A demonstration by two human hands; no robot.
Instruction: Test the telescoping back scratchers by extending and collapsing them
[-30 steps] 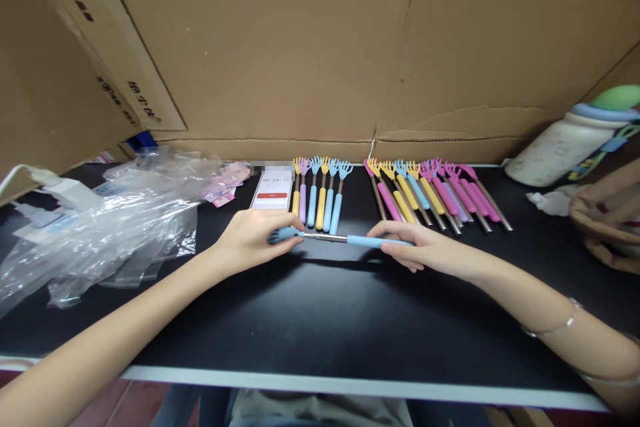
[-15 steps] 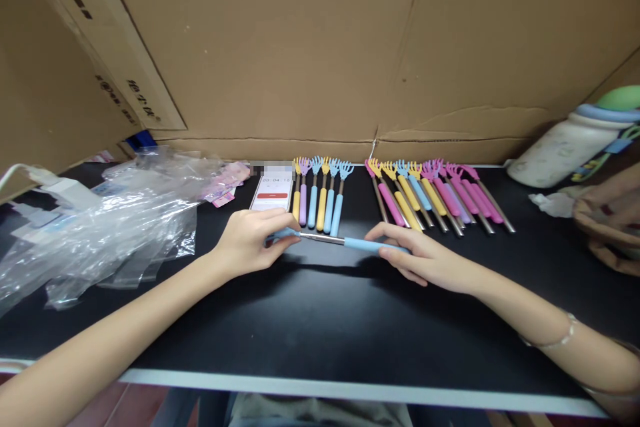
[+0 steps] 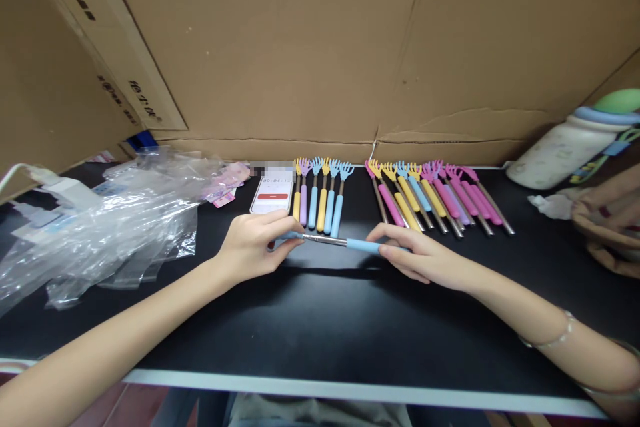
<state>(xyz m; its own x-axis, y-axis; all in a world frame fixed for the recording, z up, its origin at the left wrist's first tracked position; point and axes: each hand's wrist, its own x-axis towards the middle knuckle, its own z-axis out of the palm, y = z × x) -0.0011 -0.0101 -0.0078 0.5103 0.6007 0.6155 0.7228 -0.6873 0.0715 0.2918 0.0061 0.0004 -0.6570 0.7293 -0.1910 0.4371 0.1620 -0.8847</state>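
Observation:
Both hands hold one blue telescopic back scratcher point(image 3: 345, 242) level above the black table point(image 3: 320, 320). My left hand point(image 3: 253, 243) is closed around its claw end. My right hand point(image 3: 425, 257) pinches the blue handle end. A short stretch of metal rod shows between the two hands. Just behind lies a neat row of several yellow, purple and blue scratchers point(image 3: 320, 197), heads pointing away. To the right lies a larger fanned group of pink, yellow and blue scratchers point(image 3: 435, 195).
A phone point(image 3: 273, 190) showing a timer lies left of the neat row. Crumpled clear plastic bags point(image 3: 115, 220) cover the left side. A bottle point(image 3: 570, 143) and a cloth bag point(image 3: 610, 220) sit at the right. Cardboard walls point(image 3: 300, 47) close the back.
The hands have drawn closer together, so less metal rod shows between them. The scratcher has also shifted slightly away from me, toward the rows.

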